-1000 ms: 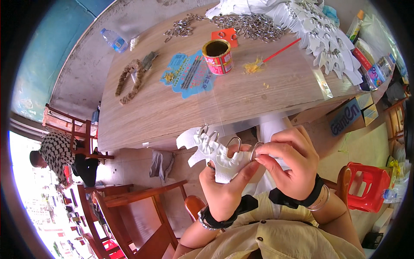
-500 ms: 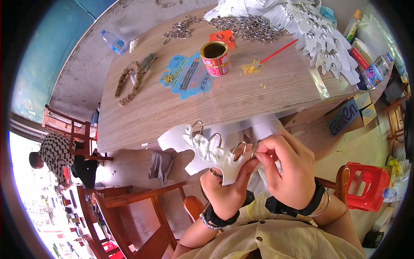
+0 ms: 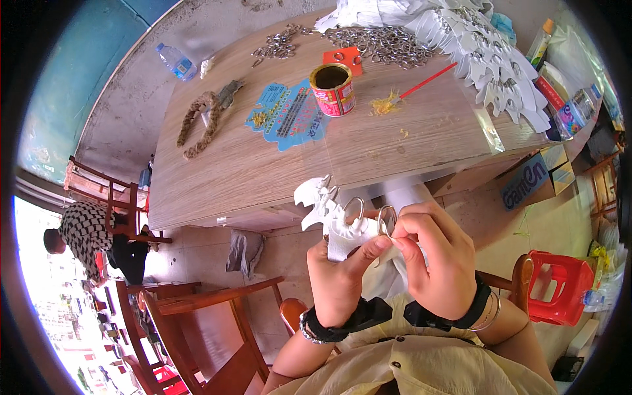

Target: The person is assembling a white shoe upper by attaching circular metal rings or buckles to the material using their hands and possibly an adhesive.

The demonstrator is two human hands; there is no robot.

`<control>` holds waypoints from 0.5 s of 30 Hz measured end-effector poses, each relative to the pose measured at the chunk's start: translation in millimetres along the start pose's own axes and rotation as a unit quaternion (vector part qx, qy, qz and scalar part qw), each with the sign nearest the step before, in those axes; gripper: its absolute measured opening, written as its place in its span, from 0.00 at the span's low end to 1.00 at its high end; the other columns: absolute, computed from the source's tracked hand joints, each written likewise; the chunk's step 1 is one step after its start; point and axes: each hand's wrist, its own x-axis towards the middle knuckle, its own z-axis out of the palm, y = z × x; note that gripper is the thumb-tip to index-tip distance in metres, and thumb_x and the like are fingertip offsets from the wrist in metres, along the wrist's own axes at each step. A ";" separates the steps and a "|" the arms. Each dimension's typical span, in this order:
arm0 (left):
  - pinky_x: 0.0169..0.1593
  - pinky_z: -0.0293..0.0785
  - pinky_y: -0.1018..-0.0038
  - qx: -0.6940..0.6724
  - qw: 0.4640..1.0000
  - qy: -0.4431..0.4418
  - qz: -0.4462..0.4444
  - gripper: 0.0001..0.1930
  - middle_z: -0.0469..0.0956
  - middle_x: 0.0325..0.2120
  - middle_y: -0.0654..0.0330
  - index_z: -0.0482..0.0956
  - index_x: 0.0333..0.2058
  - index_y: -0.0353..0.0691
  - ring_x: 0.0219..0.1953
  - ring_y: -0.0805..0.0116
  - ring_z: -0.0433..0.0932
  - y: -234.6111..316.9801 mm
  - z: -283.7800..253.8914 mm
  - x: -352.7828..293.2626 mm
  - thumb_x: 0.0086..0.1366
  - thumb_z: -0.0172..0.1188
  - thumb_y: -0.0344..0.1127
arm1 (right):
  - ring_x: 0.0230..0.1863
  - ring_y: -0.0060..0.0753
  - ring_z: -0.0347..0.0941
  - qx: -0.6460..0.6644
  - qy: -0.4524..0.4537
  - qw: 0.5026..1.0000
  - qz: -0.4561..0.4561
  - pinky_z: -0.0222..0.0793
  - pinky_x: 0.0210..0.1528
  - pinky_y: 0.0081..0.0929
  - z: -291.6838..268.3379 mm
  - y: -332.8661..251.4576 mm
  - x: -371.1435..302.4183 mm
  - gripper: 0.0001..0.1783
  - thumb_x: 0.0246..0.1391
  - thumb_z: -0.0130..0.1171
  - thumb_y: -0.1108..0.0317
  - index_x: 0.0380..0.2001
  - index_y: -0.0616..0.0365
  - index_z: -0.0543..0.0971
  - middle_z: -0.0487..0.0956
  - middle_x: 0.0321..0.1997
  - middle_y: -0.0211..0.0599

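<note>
My left hand (image 3: 337, 284) grips a white fabric piece (image 3: 339, 242) with scalloped edges, in front of the table's near edge. Several metal rings, such as the upright ring (image 3: 354, 207), stand along its gathered strip. Thumb and fingertips of my right hand (image 3: 440, 266) are pinched at the ring at the piece's right end (image 3: 387, 212). My left thumb meets the right fingertips there, so whether they press the ring or the cloth under it is hidden.
On the wooden table (image 3: 263, 178) stand an open red can (image 3: 333, 99), a red stick (image 3: 428, 80) with yellow stuff, and a blue card (image 3: 289, 118). Loose metal rings (image 3: 388, 46) and stacked white pieces (image 3: 507, 82) lie behind. A red stool (image 3: 559, 280) is at right, chairs (image 3: 217, 329) at left.
The fabric piece has turned, its left end swinging right and away from me, and its rings now face differently. My left hand has rotated more upright; the right still pinches at the end ring.
</note>
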 end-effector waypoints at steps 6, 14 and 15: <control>0.35 0.67 0.82 -0.038 0.999 0.002 -0.032 0.12 0.78 0.29 0.67 0.80 0.37 0.34 0.30 0.81 0.71 -0.8 -1.6 -1.0 0.53 0.69 0.29 | 0.30 0.45 0.70 0.044 -0.009 0.999 0.010 0.68 0.32 0.32 -1.7 4.4 -2.3 0.08 0.46 0.58 0.81 0.30 0.61 0.71 0.72 0.33 0.39; 0.37 0.69 0.82 -0.022 0.999 0.032 0.011 0.13 0.78 0.29 0.66 0.79 0.38 0.33 0.31 0.80 0.72 0.0 2.0 -0.3 0.54 0.68 0.27 | 0.32 0.34 0.75 0.110 -0.009 0.994 0.014 0.71 0.32 0.27 -3.1 9.1 5.4 0.06 0.48 0.60 0.78 0.30 0.64 0.73 0.70 0.46 0.46; 0.37 0.69 0.82 0.005 0.999 0.029 0.016 0.13 0.78 0.30 0.66 0.78 0.38 0.32 0.32 0.80 0.73 0.0 2.1 -0.8 0.54 0.67 0.26 | 0.33 0.33 0.75 0.110 -0.016 0.994 0.018 0.72 0.32 0.26 -4.0 10.2 6.4 0.06 0.48 0.60 0.78 0.30 0.64 0.73 0.70 0.46 0.46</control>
